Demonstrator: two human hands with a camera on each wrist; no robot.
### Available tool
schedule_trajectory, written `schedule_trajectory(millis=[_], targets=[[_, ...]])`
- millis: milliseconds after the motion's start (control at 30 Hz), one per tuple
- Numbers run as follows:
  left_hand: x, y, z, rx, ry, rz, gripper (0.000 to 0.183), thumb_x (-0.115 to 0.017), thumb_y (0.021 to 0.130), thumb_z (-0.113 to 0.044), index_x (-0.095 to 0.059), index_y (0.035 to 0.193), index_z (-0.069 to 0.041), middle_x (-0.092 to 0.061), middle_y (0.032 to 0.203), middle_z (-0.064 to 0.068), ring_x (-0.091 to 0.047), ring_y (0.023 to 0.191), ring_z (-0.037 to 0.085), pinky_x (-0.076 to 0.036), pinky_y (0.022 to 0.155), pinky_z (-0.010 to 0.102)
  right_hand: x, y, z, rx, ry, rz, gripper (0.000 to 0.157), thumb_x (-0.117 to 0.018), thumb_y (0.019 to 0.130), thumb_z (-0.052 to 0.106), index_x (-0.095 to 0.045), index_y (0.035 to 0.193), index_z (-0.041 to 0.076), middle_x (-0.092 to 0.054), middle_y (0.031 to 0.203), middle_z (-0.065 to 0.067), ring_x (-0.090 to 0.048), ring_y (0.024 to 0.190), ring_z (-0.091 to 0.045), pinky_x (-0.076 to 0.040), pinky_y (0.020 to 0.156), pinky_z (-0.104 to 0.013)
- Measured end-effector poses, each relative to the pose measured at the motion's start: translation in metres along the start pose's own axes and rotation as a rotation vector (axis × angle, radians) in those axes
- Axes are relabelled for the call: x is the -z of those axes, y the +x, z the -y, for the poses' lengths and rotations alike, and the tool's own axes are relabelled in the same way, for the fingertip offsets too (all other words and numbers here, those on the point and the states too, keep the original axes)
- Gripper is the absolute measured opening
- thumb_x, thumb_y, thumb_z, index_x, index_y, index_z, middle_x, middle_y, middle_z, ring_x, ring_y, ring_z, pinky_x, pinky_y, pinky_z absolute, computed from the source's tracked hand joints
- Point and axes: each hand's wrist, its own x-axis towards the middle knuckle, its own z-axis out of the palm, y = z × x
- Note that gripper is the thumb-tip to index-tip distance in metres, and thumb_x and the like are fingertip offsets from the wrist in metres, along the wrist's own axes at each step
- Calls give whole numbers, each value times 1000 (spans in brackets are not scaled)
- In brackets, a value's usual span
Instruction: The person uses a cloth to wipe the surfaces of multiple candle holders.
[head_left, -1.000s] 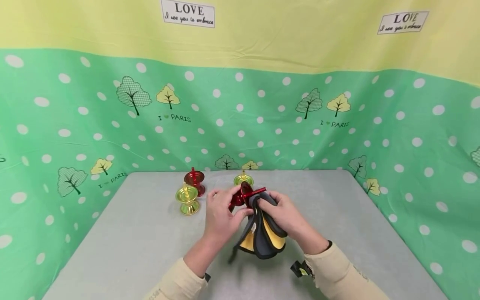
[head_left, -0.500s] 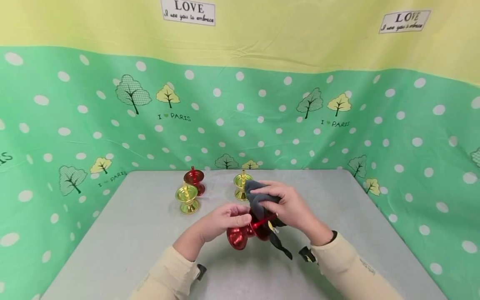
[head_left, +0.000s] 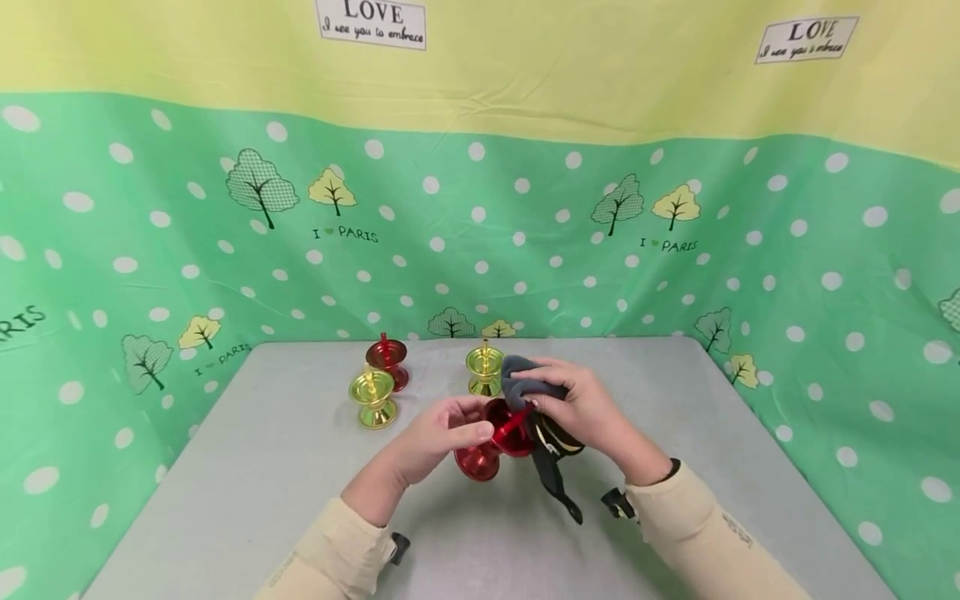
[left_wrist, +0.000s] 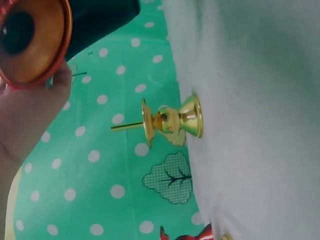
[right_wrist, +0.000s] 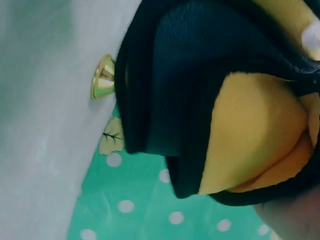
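Observation:
My left hand (head_left: 438, 437) pinches a red metal candle holder (head_left: 480, 463) between thumb and fingers, tilted above the table with its dish and spike toward the right. In the left wrist view, the round underside of this candle holder (left_wrist: 47, 42) shows beside the left hand (left_wrist: 30, 112). My right hand (head_left: 581, 408) grips a bunched cloth (head_left: 517, 371), dark grey on one side and yellow on the other, at the dish's rim and spike. A dark tail of it hangs down. Up close, the right wrist view shows the cloth's yellow folds (right_wrist: 255, 125).
A gold candle holder (head_left: 372, 396) and a red one (head_left: 386, 358) stand at the back left of the grey table (head_left: 247, 500). Another gold candle holder (head_left: 484, 367) stands just behind my hands. A green dotted curtain (head_left: 525, 250) encloses the table's back and sides.
The red candle holder has come lower and tipped, its base now toward me. The right hand has bunched up the cloth, which hung spread out before. Lately the dish has turned more upward.

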Motion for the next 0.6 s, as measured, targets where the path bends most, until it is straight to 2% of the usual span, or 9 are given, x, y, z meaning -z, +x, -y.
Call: schedule_trajectory(millis=[67, 167, 233, 300, 400, 533, 600], targets=[[-1, -1, 0, -10, -7, -89, 52, -68, 104, -26, -58, 143, 7, -77, 112, -6, -73, 99, 7, -60, 92, 26, 0, -3, -2, -131, 30, -19, 28, -78, 96, 3, -81, 123, 9, -74, 134, -19, -73, 121, -36, -63, 95, -39], [-4, 0, 0, -21, -52, -232, 51, -67, 105, -21, -55, 147, 5, -76, 118, -5, -71, 107, 8, -56, 98, 25, 0, -7, -3, -332, 156, -36, 25, -74, 101, 10, -78, 126, 5, -77, 122, -19, -77, 100, -25, -64, 81, -29], [-7, 2, 0, -30, -99, -323, 51, -67, 106, -19, -54, 149, 3, -75, 123, -2, -70, 113, 9, -55, 103, 26, -2, -9, -3, -436, 270, -44, 28, -72, 103, 14, -75, 128, 2, -78, 115, -19, -75, 88, -19, -62, 74, -26], [-11, 3, -1, -48, -143, -386, 51, -67, 106, -16, -52, 151, 2, -73, 130, 3, -69, 118, 11, -54, 106, 26, -4, -10, -2, -504, 371, -34, 32, -71, 104, 17, -72, 131, 0, -77, 109, -19, -73, 81, -17, -62, 72, -27], [-13, 4, -1, -64, -177, -424, 54, -69, 105, -13, -50, 152, 1, -69, 139, 13, -68, 120, 12, -55, 106, 26, -10, -12, 0, -525, 413, -6, 36, -73, 103, 19, -71, 134, 1, -78, 114, -17, -74, 86, -14, -62, 77, -26], [-15, 3, 2, -66, -197, -428, 58, -72, 103, -11, -48, 154, 2, -64, 147, 20, -68, 121, 11, -55, 106, 24, -18, -12, 4, -505, 346, -5, 34, -76, 100, 17, -75, 133, 8, -79, 118, -15, -75, 91, -14, -62, 80, -24], [-16, 3, 3, -62, -212, -443, 57, -72, 102, -10, -48, 153, 3, -64, 147, 21, -69, 120, 10, -55, 105, 23, -22, -12, 6, -467, 302, -15, 30, -78, 99, 15, -77, 128, 9, -80, 116, -14, -75, 91, -16, -62, 80, -23]])
